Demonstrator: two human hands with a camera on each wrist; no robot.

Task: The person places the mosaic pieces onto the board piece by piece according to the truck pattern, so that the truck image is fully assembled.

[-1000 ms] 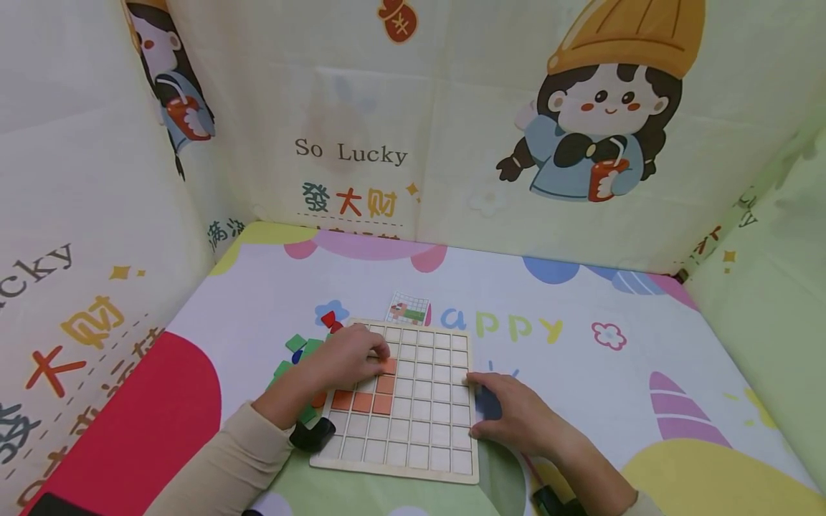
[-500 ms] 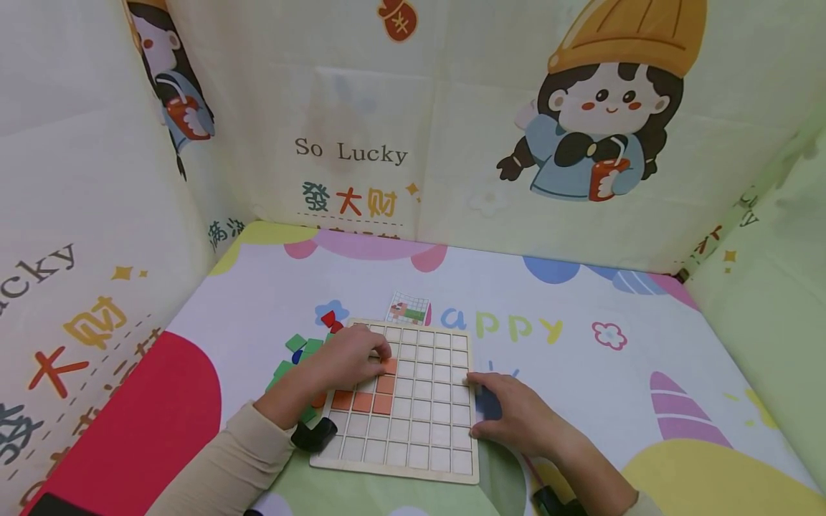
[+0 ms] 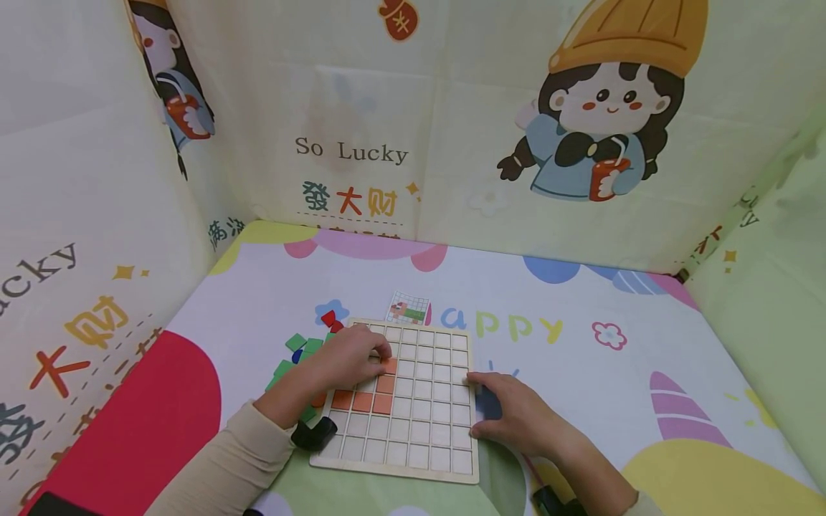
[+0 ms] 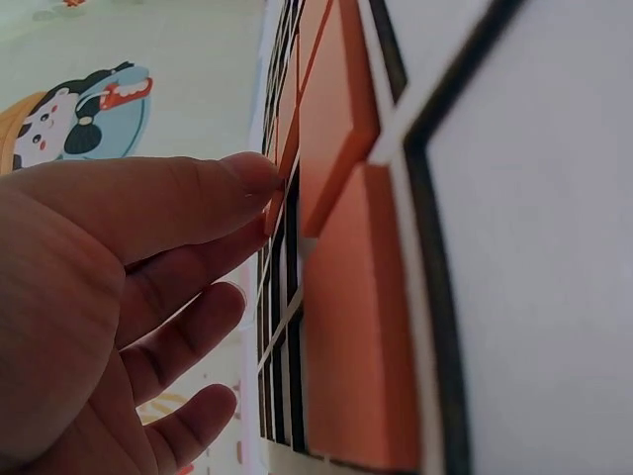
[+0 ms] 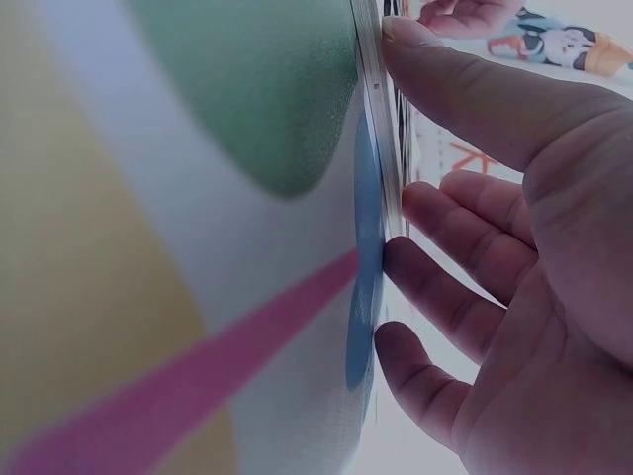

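A square wooden grid board [image 3: 452, 477] lies flat on the printed cloth. Several orange square tiles [image 3: 361, 402] sit in its left-hand cells. Over the upper left of the board is my left hand [image 3: 348, 360], its thumb and forefinger pinching a small orange tile [image 4: 270, 216] at a cell; the fingers hide part of it. The other fingers stay loosely bent. My right hand [image 3: 524, 416] rests against the board's right edge, thumb and fingertips touching the rim. In the right wrist view, those fingers [image 5: 445, 287] are relaxed and extended.
Loose green tiles [image 3: 312, 346], red pieces [image 3: 330, 319] and a blue piece [image 3: 297, 356] lie left of the board, partly behind my left arm. A small pattern card [image 3: 409, 309] lies beyond the board's far edge. Printed cloth walls [image 3: 452, 143] enclose the table.
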